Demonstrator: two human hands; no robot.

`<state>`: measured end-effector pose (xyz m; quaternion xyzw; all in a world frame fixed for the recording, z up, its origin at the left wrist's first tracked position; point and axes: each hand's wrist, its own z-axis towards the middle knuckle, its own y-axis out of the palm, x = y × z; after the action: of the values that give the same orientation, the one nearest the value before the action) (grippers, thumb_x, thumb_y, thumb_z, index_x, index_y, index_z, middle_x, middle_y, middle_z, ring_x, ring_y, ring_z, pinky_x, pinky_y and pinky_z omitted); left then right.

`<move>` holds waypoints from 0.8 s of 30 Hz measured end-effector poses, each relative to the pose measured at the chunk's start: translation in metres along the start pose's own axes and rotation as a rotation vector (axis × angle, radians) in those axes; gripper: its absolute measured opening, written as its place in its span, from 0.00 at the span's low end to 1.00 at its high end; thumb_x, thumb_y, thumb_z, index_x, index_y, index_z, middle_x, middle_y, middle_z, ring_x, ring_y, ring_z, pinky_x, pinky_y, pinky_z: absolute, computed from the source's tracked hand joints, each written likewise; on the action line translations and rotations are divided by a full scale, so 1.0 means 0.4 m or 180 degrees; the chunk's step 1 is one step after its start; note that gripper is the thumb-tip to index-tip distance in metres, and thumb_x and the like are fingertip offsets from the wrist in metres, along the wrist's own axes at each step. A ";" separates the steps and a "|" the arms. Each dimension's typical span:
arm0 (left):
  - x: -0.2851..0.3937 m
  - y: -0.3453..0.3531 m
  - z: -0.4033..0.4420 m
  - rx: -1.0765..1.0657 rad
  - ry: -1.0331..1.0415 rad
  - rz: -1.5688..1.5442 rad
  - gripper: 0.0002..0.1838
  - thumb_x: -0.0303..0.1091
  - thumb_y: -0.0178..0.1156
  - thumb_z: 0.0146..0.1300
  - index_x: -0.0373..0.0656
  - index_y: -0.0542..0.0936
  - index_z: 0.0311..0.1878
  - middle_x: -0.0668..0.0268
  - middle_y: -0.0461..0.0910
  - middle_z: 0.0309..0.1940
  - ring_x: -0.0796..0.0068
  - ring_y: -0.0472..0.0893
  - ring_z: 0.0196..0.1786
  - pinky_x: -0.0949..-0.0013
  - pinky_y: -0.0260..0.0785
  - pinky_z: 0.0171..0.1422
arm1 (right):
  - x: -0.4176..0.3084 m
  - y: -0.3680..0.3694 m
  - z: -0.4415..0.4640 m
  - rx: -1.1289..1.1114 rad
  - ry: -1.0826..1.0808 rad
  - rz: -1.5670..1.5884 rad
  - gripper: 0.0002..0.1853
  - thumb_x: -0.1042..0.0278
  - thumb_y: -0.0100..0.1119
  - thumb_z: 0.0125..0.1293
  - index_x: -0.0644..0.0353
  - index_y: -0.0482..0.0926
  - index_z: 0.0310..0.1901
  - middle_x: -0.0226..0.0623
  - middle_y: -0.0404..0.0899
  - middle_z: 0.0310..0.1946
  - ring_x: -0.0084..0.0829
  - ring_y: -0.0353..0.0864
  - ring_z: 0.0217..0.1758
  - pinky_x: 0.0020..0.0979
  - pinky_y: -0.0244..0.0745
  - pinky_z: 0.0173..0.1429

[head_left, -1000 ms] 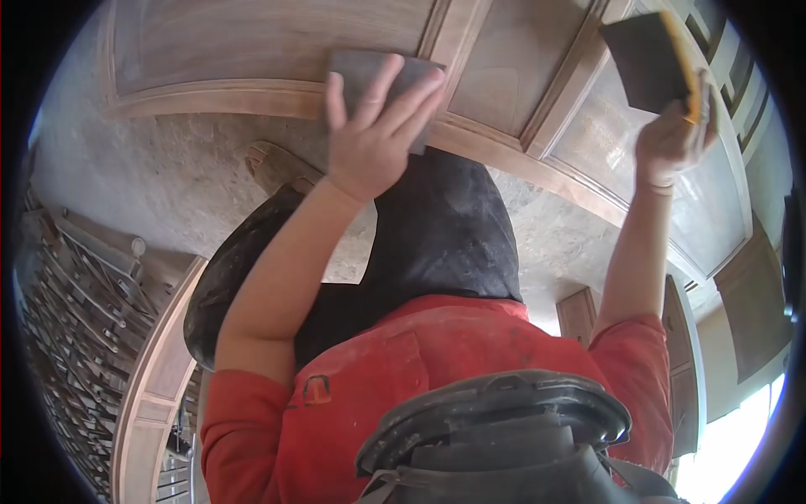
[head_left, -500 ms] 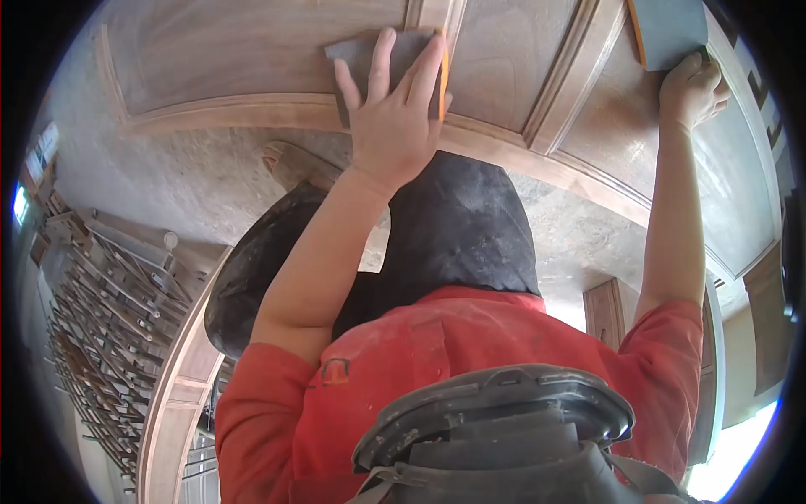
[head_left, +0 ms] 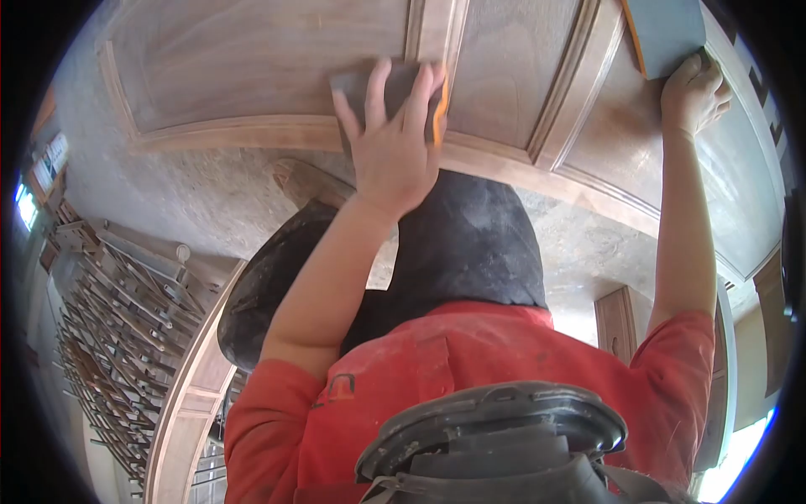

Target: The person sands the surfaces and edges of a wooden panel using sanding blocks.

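Observation:
My left hand (head_left: 390,151) lies with spread fingers on a dark sheet (head_left: 356,87) with an orange edge, over the lower rail of a wooden panelled door (head_left: 277,63). Higher up at the right, my right hand (head_left: 695,94) has its fingers closed on the lower corner of a second grey sheet (head_left: 667,35), also orange along one edge. This sheet lies over the right part of the door, and its top is cut off by the frame.
A pile of thin strips (head_left: 113,353) is at the left, beside another framed panel (head_left: 189,403). A small wooden cabinet (head_left: 615,323) stands at the right. My black-trousered knee (head_left: 478,235) is close under the door's lower edge.
My right hand has moved up and right with its sheet, which has turned and now lies over the door. My left hand has shifted slightly right with the dark sheet under it.

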<state>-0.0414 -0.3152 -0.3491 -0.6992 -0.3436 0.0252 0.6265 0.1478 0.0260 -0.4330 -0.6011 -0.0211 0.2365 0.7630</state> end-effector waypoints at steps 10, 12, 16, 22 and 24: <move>-0.016 0.007 0.067 0.0191 -0.0074 -0.0060 0.30 0.37 0.60 0.64 0.48 0.67 0.69 0.71 0.74 0.64 0.50 0.57 0.75 0.21 0.36 0.70 | -0.002 0.009 -0.004 0.0060 0.0067 -0.0050 0.29 0.42 0.48 0.67 0.52 0.74 0.63 0.57 0.66 0.63 0.60 0.60 0.67 0.52 0.54 0.73; -0.012 -0.023 0.098 0.0504 -0.0059 -0.0284 0.28 0.38 0.63 0.62 0.57 0.72 0.67 0.67 0.70 0.68 0.47 0.56 0.75 0.20 0.35 0.69 | -0.003 0.002 0.000 0.0057 0.0086 -0.0031 0.30 0.41 0.47 0.67 0.53 0.73 0.63 0.58 0.66 0.64 0.60 0.59 0.68 0.52 0.52 0.73; 0.001 0.019 -0.049 -0.0196 -0.0082 0.0602 0.27 0.44 0.60 0.65 0.59 0.73 0.69 0.53 0.51 0.77 0.34 0.45 0.76 0.19 0.36 0.68 | 0.011 0.011 0.006 0.0055 -0.0015 -0.0174 0.30 0.41 0.46 0.68 0.52 0.74 0.63 0.59 0.65 0.65 0.60 0.59 0.68 0.52 0.52 0.74; -0.010 0.023 -0.029 0.0082 -0.0154 0.0558 0.25 0.45 0.60 0.66 0.65 0.74 0.68 0.52 0.51 0.77 0.33 0.44 0.77 0.18 0.36 0.67 | 0.004 0.006 -0.002 0.0147 -0.0014 0.0008 0.29 0.41 0.46 0.67 0.49 0.75 0.62 0.57 0.65 0.65 0.59 0.59 0.68 0.51 0.52 0.74; -0.008 0.036 -0.025 0.0179 -0.0366 0.0600 0.27 0.47 0.65 0.60 0.70 0.76 0.65 0.52 0.54 0.76 0.32 0.46 0.76 0.17 0.36 0.65 | 0.006 0.005 0.005 0.0147 0.0021 -0.0061 0.29 0.41 0.46 0.67 0.49 0.75 0.62 0.58 0.65 0.64 0.59 0.59 0.68 0.51 0.52 0.74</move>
<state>-0.0326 -0.3250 -0.3610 -0.7079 -0.3108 0.1338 0.6200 0.1486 0.0292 -0.4349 -0.5840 -0.0188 0.2276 0.7790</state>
